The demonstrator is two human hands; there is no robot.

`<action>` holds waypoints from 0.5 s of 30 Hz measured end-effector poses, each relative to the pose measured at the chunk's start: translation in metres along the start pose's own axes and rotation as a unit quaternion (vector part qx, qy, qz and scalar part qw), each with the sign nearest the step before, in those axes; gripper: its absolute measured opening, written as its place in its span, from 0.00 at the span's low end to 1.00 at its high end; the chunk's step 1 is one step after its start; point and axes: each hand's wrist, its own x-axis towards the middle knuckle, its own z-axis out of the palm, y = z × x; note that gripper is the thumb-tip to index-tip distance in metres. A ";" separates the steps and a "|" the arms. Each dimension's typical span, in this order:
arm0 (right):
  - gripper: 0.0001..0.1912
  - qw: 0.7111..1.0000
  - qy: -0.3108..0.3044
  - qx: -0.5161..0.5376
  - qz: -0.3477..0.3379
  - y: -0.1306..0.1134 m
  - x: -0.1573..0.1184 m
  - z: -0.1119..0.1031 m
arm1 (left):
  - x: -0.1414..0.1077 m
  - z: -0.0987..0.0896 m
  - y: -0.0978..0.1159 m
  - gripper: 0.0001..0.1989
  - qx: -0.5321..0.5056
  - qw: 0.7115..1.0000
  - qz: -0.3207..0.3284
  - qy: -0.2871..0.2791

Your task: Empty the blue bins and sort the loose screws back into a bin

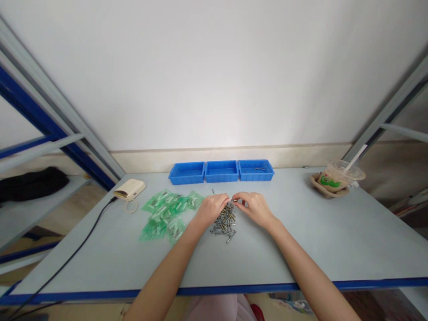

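Observation:
My left hand and my right hand meet above the far end of a heap of small metal bolts, silver and brassy in colour. Between the thumb and fingers of my right hand is a small metal bolt. The fingers of my left hand are closed in a pinch close beside it; what they hold is hidden. One single bolt lies just past my left hand. To the left of the heap are several green plastic bags with small metal parts in them.
Three blue bins stand in a row at the back: left, middle and right, the right one with a few metal pieces. A cream power bank with a black cable lies left. A drink cup stands right.

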 end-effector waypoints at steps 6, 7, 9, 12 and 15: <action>0.12 1.000 0.021 -0.003 -0.002 0.003 -0.001 0.004 | 0.001 -0.002 0.002 0.19 -0.021 1.000 -0.009 -0.006; 0.12 1.000 0.020 -0.003 -0.004 0.003 -0.001 0.004 | 0.001 -0.002 0.002 0.19 -0.023 1.000 -0.012 -0.005; 0.12 1.000 0.014 -0.012 -0.010 0.003 -0.001 0.003 | 0.001 -0.002 0.002 0.20 -0.023 1.000 -0.014 -0.004; 0.12 0.999 0.005 -0.029 -0.020 0.004 0.000 0.003 | 0.001 0.000 0.002 0.22 -0.025 1.000 -0.013 -0.005; 0.15 0.999 0.007 -0.027 -0.033 0.005 0.001 0.004 | 0.001 0.001 0.001 0.23 -0.036 0.999 -0.030 -0.010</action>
